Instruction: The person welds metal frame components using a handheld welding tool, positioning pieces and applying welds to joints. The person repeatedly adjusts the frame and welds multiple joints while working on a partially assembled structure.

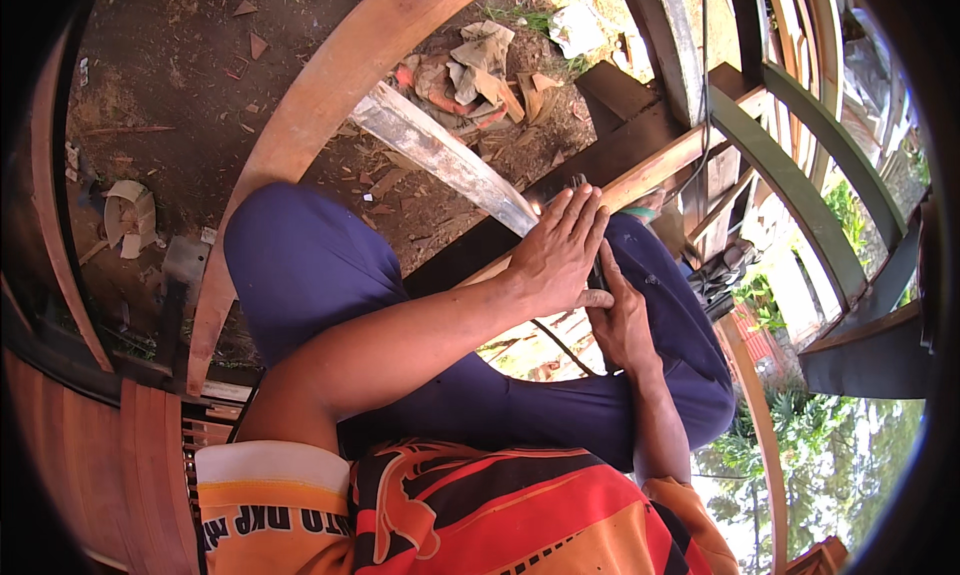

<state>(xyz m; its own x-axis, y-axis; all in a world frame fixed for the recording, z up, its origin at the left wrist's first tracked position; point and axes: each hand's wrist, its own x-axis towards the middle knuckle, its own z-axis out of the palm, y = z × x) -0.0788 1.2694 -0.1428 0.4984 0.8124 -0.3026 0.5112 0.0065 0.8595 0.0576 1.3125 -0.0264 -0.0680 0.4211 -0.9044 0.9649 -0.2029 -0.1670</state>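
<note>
One slim dark object [598, 273] near the wooden beam [655, 168]'s edge: left hand [558, 254] nearly flat over it, fingers straight; right hand [624, 323] partly curled alongside, grip unclear.

The shirt [520, 510] is short-sleeved, patterned in orange, red and black with curving and slanting shapes. Its left sleeve [275, 515] is orange with dark lettering and a broad whitish hem. The trousers [295, 275] are plain, dark purplish blue.

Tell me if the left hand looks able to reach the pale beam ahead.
Probably yes: the left hand appears close to the pale beam, with nothing visible blocking its lower end.
</note>
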